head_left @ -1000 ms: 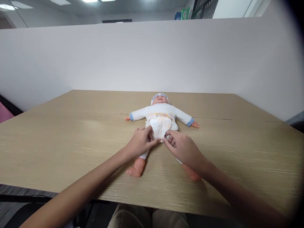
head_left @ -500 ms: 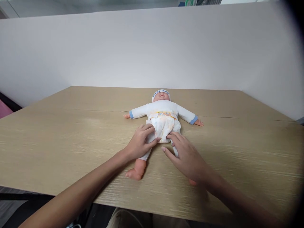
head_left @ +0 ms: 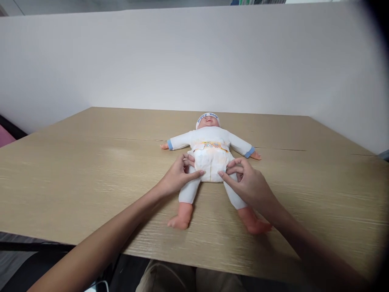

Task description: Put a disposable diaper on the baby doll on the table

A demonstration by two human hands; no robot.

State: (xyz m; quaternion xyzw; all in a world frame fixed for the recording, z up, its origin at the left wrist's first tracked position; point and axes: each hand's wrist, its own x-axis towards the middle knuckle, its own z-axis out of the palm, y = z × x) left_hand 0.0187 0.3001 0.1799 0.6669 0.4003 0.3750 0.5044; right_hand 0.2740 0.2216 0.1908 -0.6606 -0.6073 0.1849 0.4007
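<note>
A baby doll (head_left: 212, 136) in a white suit with blue cuffs and a lettered white cap lies on its back, arms spread, feet toward me. Around its hips is a white diaper (head_left: 212, 160) with a coloured print along the waist. My left hand (head_left: 181, 172) pinches the diaper's left leg edge, thumb on the front and fingers at the side. At the opposite leg edge, my right hand (head_left: 247, 178) pinches the diaper the same way, its fingers curled. Both of the doll's bare feet show below my hands.
The doll rests on a wood-grain table (head_left: 91, 182) with a thin seam across it. A white partition (head_left: 194, 61) rises behind the table's far edge. My lap (head_left: 182, 278) is below the near edge. Something pink (head_left: 5, 136) shows at far left.
My right hand has moved up and to the right, from the doll's thigh to the diaper's edge, uncovering the leg and foot. The diaper front now lies flatter. My left hand stays nearly in place.
</note>
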